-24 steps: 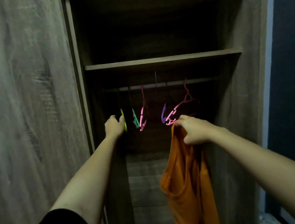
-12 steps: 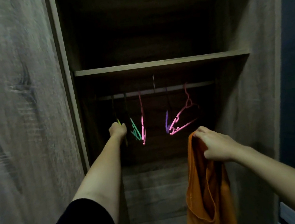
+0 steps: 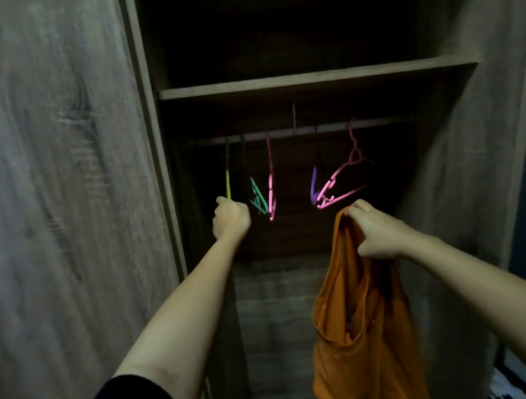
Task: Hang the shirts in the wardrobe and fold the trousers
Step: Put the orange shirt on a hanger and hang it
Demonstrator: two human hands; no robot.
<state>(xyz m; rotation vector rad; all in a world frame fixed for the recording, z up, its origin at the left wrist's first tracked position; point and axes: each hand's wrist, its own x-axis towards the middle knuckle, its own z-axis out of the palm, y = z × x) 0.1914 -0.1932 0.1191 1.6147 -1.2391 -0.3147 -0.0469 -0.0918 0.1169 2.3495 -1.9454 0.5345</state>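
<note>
**Hanger in one fist, shirt bunched in the other: snags are likely**

Below the rail (image 3: 377,121) of the wardrobe (image 3: 57,190), the left hand (image 3: 231,217) is closed in a fist round the lower end of the yellow hanger (image 3: 228,183), whose hook seems to be on the rail, though the dark hides it. Right of it and lower than the rail, the right hand (image 3: 375,235) grips the orange shirt (image 3: 356,336) by a bunched top edge.

Risks, as I judge them:
- If the yellow hanger is pulled outward without being lifted, its hook may catch on the rail.
- The green hanger (image 3: 257,196) hangs just beside the fist and could be knocked or tangled.
- The shirt's opening is collapsed in a one-handed grip, so a hanger arm may go into a fold instead of a shoulder.
- The interior is dim, which makes aiming harder.

The shirt's long axis is vertical. Its gathered top points up toward the rail, and its lower part runs out of view. The yellow hanger shows edge-on as a near-upright streak.
</note>
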